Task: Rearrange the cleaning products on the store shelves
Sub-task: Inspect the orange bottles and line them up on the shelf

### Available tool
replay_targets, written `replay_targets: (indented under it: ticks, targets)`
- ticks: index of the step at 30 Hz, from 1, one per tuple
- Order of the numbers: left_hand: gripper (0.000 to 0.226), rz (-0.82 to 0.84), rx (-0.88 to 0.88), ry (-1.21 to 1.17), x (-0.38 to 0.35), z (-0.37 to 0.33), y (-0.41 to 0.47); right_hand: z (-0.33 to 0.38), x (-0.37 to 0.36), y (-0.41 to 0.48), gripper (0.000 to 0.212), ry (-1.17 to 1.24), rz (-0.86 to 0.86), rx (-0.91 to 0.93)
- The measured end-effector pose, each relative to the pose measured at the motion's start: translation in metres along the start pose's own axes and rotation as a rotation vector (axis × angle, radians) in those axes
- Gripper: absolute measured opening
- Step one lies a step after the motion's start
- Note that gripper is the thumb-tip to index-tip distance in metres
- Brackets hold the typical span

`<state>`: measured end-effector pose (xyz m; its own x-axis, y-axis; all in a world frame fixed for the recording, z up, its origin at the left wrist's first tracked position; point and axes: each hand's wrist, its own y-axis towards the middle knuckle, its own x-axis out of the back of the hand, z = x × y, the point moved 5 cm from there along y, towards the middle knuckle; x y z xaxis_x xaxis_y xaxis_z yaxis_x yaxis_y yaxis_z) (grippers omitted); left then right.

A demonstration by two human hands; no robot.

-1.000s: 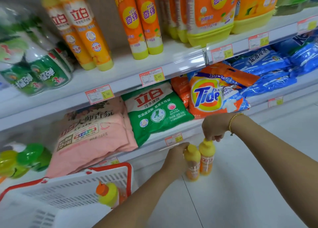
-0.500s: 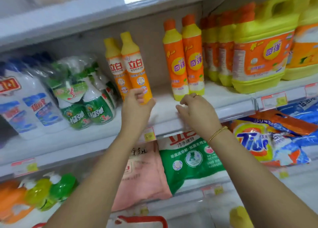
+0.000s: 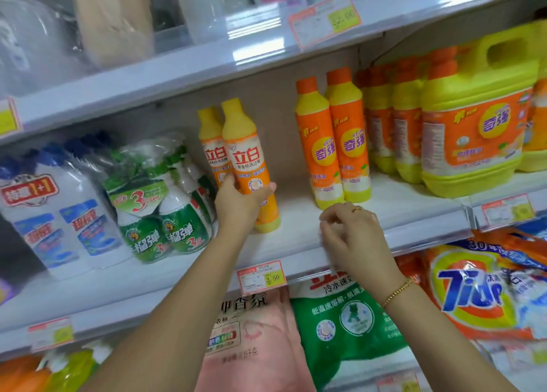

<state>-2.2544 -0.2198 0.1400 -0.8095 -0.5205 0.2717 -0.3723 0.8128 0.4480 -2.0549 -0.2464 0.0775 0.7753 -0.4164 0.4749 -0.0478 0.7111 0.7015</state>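
Observation:
My left hand point(image 3: 239, 206) grips the lower body of a yellow-capped orange dish-soap bottle point(image 3: 247, 155) standing on the middle shelf point(image 3: 299, 238). A second bottle of the same kind point(image 3: 209, 143) stands right behind it. My right hand point(image 3: 353, 235) hovers over the shelf's front edge with loosely curled fingers and holds nothing. Just beyond it stand two orange bottles with orange caps point(image 3: 334, 143).
Green spray-bottle packs point(image 3: 165, 208) and white-blue bottle packs point(image 3: 59, 214) fill the shelf to the left. Yellow jugs point(image 3: 476, 125) crowd the right. Powder bags, pink point(image 3: 251, 341), green point(image 3: 346, 317) and a Tide bag point(image 3: 479, 288), lie on the shelf below.
One second ago both hands held small bottles low by the floor. Both hands then came up to the middle shelf, the left onto the orange bottle; the view has tilted up since.

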Motion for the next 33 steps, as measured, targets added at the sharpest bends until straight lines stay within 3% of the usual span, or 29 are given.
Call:
replay_targets:
  ticks: [3,11,15,19,22,29,33]
  targets:
    - [0.052,0.079,-0.094,-0.121,0.005,-0.002,-0.024,0.008,0.011,-0.007,0.023,0.165,-0.018,-0.038]
    - [0.051,0.147,-0.201,-0.059,0.021,-0.020,-0.083,0.041,0.026,-0.018,0.039,0.194,0.008,-0.020]
    - [0.048,0.142,-0.198,-0.108,0.047,-0.052,-0.112,0.059,0.035,-0.031,0.060,0.242,0.023,0.077]
    - [0.041,0.113,-0.116,-0.274,0.072,-0.071,-0.138,0.084,0.043,-0.047,0.073,0.337,0.047,0.220]
    - [0.055,0.090,0.009,-0.423,0.079,-0.073,-0.142,0.100,0.042,-0.054,0.070,0.379,0.053,0.253]
    - [0.052,0.124,0.223,-0.762,0.074,-0.070,-0.144,0.120,0.058,-0.056,0.061,0.292,-0.154,0.347]
    - [0.058,0.128,0.209,-0.977,0.069,-0.070,-0.144,0.122,0.063,-0.051,0.064,0.378,-0.079,0.217]
